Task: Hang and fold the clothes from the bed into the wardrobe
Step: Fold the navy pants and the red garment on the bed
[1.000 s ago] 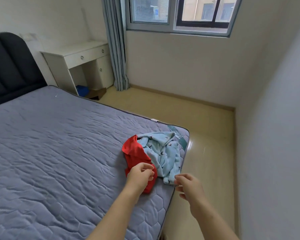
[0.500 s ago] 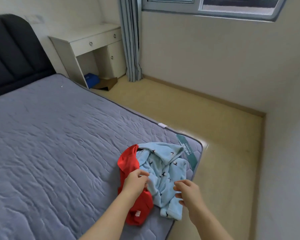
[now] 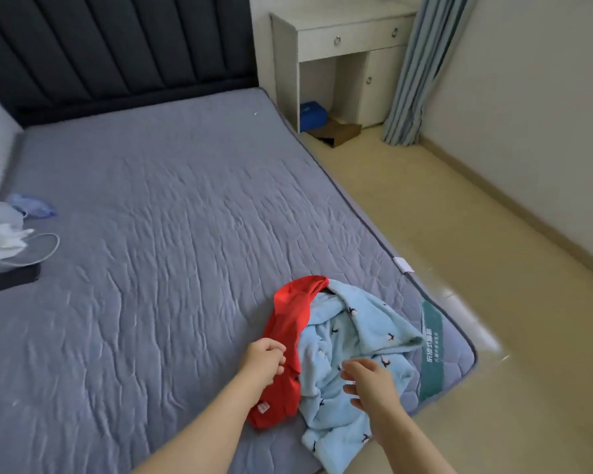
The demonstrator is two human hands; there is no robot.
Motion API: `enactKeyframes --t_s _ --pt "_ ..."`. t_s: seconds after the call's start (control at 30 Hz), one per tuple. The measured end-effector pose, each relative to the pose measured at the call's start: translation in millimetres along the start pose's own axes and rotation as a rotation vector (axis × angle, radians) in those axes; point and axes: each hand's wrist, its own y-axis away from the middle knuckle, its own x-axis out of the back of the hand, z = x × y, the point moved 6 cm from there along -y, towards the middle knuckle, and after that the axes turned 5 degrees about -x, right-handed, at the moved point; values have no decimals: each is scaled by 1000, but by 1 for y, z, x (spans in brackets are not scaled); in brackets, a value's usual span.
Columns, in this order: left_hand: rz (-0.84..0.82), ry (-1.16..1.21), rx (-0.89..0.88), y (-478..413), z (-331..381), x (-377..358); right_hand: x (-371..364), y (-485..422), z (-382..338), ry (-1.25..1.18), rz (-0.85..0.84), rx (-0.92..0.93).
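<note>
A red garment (image 3: 290,323) and a light blue garment with small dark bird prints (image 3: 353,340) lie bunched together at the near right corner of the grey quilted bed (image 3: 158,241). My left hand (image 3: 264,359) has its fingers curled at the red garment's edge and pinches the fabric. My right hand (image 3: 368,379) hovers over the blue garment with fingers loosely spread, just touching it. The wardrobe is out of view.
A black phone (image 3: 14,278), a white cable (image 3: 43,249) and plastic bags (image 3: 0,230) lie at the bed's left side. A dark padded headboard (image 3: 117,46) stands at the back, a white desk (image 3: 343,59) and grey curtain (image 3: 416,70) beyond. Beige floor (image 3: 476,268) runs along the right.
The view has swung left and down, bringing the bed's left side into sight. My right hand has moved onto the blue garment; my left stays at the red one.
</note>
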Motion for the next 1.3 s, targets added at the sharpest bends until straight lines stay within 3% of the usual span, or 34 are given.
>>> enactKeyframes --t_s 0.5,0.8,0.9,1.07,1.3 --pt "126 -39 84 -89 -61 -49 -30 -101 44 125 -115 -42" --pt "81 -110 113 -156 -95 -89 -40 -165 71 156 -103 -51" --pt "100 -214 38 -167 -104 -78 -45 -175 72 171 -110 -55" --pt "141 -29 -92 -166 -88 -42 -63 -170 57 187 -128 -12" --pt "241 177 -249 -104 -8 44 -93 -108 -4 154 -206 101"
